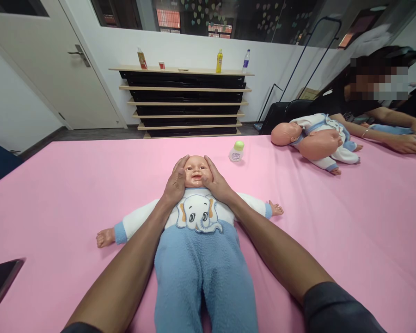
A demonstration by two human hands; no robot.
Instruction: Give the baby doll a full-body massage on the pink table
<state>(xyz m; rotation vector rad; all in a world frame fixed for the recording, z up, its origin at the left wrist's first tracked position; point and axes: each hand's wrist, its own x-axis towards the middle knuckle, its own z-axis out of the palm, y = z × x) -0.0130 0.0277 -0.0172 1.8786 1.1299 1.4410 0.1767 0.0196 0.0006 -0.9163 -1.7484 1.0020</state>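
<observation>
A baby doll [203, 259] lies on its back on the pink-covered table, arms stretched out to both sides. It wears a white top with an elephant face and blue fleece trousers. My left hand [176, 183] rests along one side of the doll's head [196, 169], fingers straight and pointing up past the temple. On the opposite side my right hand [219, 182] lies flat against the cheek, its thumb near the mouth. Both palms touch the head without wrapping round it. Beyond the right hand stands a small clear bottle [236, 151] with a green cap.
At the right, several dolls lie on the pink cover [374, 222]; one naked-looking doll part [321, 144] overlaps a clothed doll. Another person's hands [411, 141] hold blue cloth there. A dark flat device [2, 282] sits at the left edge. Stacked boards [187, 88] with bottles stand behind.
</observation>
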